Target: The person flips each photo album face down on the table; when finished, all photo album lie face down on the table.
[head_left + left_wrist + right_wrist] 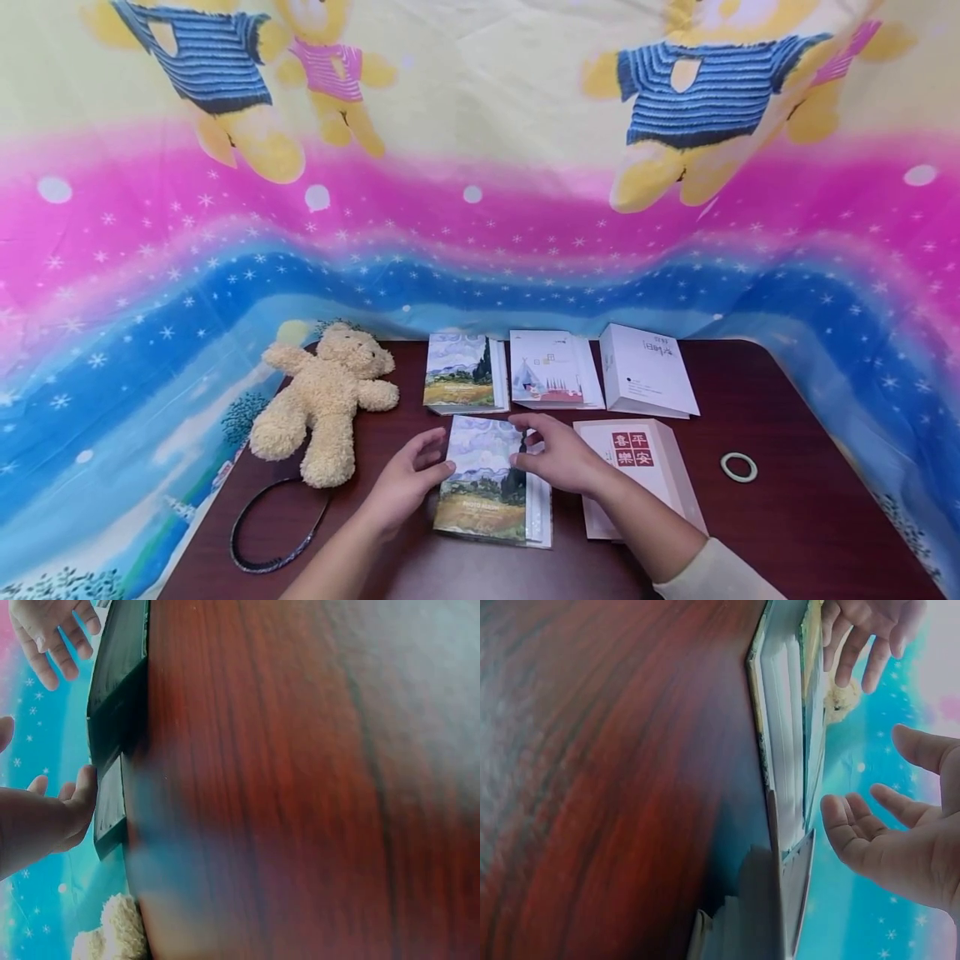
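Note:
A photo album (483, 492) with a painted landscape cover lies at the near middle of the table. At its left edge is my left hand (405, 487), thumb by the cover and fingers loosely bent. My right hand (564, 457) hovers over the album's upper right side, fingers spread. Both wrist views show the hands with space between thumb and fingers and nothing gripped: the left hand (45, 821) in the left wrist view, the right hand (904, 840) in the right one. White page edges (784, 727) of the album face the right wrist camera.
Behind stand a matching landscape album (459, 371), a white tent-print album (551, 371) and a plain white album (651, 371). An album with red characters (630, 479) lies right. A teddy bear (326, 404) and dark headband (258, 567) are left; a pale green bangle (738, 467) is right.

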The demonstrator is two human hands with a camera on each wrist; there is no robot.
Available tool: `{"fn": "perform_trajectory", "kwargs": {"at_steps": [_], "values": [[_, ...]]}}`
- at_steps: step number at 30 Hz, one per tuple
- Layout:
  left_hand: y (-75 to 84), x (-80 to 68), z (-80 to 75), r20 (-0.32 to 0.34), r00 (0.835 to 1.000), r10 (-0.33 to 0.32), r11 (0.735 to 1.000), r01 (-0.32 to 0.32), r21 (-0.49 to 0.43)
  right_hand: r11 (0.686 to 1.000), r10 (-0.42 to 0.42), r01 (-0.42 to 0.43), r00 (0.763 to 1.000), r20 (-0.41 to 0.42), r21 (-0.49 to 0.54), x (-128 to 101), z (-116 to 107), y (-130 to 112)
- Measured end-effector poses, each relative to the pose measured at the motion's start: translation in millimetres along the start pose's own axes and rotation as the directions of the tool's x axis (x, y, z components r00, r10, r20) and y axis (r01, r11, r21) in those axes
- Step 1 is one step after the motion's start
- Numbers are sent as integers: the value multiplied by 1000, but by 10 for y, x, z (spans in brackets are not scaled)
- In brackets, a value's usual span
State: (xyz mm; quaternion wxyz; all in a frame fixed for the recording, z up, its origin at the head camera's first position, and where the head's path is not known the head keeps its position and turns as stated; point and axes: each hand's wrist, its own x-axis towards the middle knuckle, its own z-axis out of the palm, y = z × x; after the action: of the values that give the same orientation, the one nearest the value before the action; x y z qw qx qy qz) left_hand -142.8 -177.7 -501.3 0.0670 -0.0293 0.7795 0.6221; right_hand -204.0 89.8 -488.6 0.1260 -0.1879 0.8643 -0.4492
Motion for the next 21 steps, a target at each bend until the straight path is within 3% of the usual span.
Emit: {"fn": "perform_trajectory", "kwargs": {"at_steps": [9, 21], "values": [[-108, -21, -9, 18, 999, -40, 999, 40, -8, 1000, 12, -12, 1000, 18, -8, 36, 50, 24], [-160, -51, 40, 98, 993, -69, 993, 78, -91, 998, 43, -41, 998, 43, -51, 37, 84, 35]]}}
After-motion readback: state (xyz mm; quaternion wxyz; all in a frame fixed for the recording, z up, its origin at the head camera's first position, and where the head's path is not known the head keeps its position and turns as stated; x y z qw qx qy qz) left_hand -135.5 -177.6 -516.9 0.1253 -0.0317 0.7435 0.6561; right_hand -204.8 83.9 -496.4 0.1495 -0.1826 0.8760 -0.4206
